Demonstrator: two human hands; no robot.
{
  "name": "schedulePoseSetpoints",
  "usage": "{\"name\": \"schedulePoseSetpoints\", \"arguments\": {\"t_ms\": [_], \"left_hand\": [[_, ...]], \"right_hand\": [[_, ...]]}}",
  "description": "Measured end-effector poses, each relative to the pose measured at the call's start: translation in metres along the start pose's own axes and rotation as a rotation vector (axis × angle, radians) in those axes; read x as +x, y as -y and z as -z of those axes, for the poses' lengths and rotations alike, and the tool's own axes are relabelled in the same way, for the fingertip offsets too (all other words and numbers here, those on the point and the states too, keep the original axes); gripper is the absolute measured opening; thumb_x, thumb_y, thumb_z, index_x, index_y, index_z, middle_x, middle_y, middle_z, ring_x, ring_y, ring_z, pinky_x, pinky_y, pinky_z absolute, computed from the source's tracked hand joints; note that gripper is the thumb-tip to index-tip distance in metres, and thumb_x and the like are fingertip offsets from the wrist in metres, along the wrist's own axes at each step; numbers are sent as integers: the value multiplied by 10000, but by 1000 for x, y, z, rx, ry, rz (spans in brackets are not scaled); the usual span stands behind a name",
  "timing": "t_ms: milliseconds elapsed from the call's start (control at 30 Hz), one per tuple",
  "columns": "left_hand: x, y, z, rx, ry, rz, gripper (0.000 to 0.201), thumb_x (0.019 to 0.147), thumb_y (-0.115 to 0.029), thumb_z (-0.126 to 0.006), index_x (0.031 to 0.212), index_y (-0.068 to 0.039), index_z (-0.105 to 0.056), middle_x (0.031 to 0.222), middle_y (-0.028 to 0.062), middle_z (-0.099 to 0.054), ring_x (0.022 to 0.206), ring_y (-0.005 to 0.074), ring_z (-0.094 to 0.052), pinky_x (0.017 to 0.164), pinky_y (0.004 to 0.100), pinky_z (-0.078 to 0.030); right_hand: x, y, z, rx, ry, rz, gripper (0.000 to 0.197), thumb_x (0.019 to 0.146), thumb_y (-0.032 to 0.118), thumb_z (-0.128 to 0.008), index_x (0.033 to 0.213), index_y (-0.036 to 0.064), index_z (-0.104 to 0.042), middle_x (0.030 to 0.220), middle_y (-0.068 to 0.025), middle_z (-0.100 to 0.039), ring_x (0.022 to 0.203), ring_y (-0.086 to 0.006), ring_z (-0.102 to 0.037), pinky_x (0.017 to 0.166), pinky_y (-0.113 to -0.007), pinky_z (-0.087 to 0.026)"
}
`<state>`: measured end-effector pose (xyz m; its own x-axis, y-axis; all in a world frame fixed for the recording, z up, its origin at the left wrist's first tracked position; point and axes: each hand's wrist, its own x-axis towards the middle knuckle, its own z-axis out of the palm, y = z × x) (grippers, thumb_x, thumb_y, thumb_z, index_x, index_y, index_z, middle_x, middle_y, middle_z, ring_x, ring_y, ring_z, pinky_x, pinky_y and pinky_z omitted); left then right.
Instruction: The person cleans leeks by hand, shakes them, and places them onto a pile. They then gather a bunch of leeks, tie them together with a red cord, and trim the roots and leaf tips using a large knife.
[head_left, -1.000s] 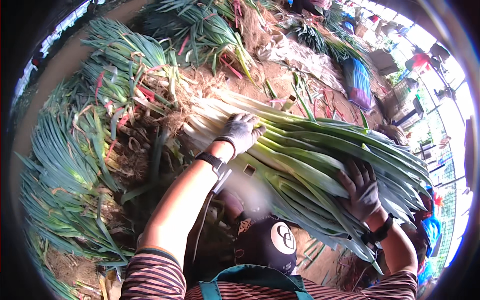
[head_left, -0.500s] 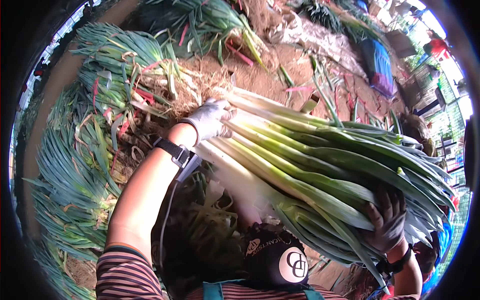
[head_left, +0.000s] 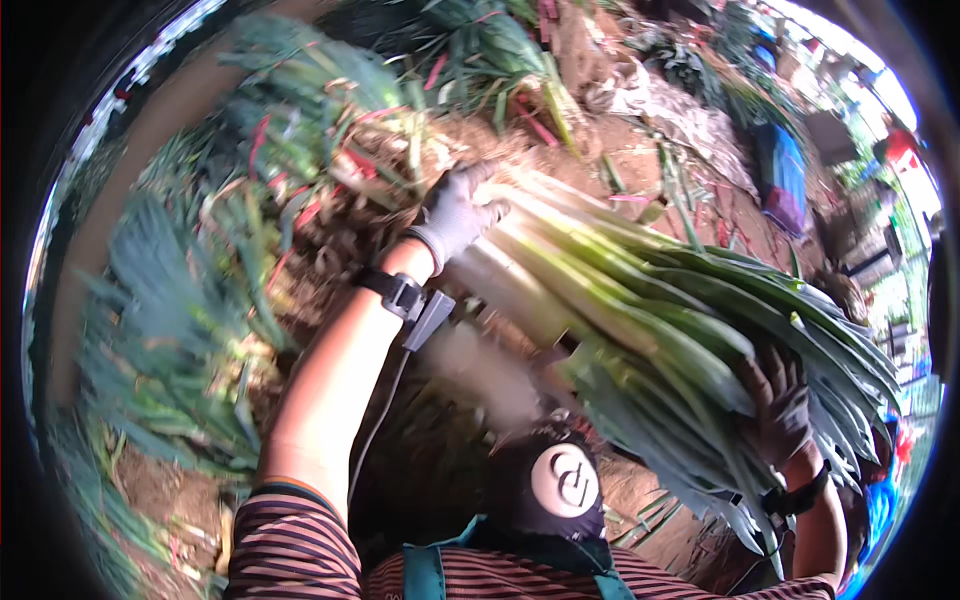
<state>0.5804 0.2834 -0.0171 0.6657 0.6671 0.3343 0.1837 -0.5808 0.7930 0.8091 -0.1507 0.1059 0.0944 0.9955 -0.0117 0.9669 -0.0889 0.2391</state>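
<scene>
A thick bunch of leeks (head_left: 640, 290) lies across the view in front of me, its white root ends at upper left and dark green leaves at lower right. My left hand (head_left: 460, 215), in a grey glove, grips the bunch at the white stalks near the roots, thumb along their upper side. Farther right, my right hand (head_left: 780, 405), also gloved, holds the leafy end from the near side, its fingers curled against the leaves. Leaves hide part of its palm.
Heaps of leeks (head_left: 180, 310) with red ties lie along the left, and another pile (head_left: 490, 40) is at the far side. Pale sheeting (head_left: 690, 120) and a blue bundle (head_left: 780, 180) lie on the soil at far right. A dark cap (head_left: 545, 490) shows at the bottom.
The view has shifted, so the heaps at left sit farther right and look blurred. My left hand appears slightly higher and farther right. Both hands stay on the leeks.
</scene>
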Motion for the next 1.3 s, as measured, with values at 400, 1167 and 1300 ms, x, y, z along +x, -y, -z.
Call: {"name": "schedulePoseSetpoints", "arguments": {"t_ms": [400, 1167, 1300], "left_hand": [[-387, -16, 213, -342, -557, 607, 225, 842, -59, -685, 1045, 32, -651, 1020, 55, -659, 940, 108, -612, 844, 236, -483], [-519, -84, 288, -276, -868, 876, 301, 945, -173, -496, 1105, 62, -597, 1017, 134, -658, 966, 212, -622, 893, 339, -473], [-504, -82, 287, -381, -862, 844, 260, 931, -128, -541, 1097, 65, -592, 1065, 139, -649, 1015, 220, -620, 933, 341, -471]], "right_hand": [[19, 127, 130, 173, -188, 159, 505, 615, 112, -716, 1100, 25, -605, 1203, -189, -564, 1134, -392, -512, 972, -464, -403], [252, 676, -123, 527, 670, 908, 391, 871, 412, -520, 953, 61, -674, 861, -166, -673, 833, -330, -653, 773, -418, -506], [208, 721, -237, 785, 719, 748, 478, 761, 435, -645, 1040, 47, -658, 998, -187, -668, 946, -345, -642, 825, -419, -502]]}}
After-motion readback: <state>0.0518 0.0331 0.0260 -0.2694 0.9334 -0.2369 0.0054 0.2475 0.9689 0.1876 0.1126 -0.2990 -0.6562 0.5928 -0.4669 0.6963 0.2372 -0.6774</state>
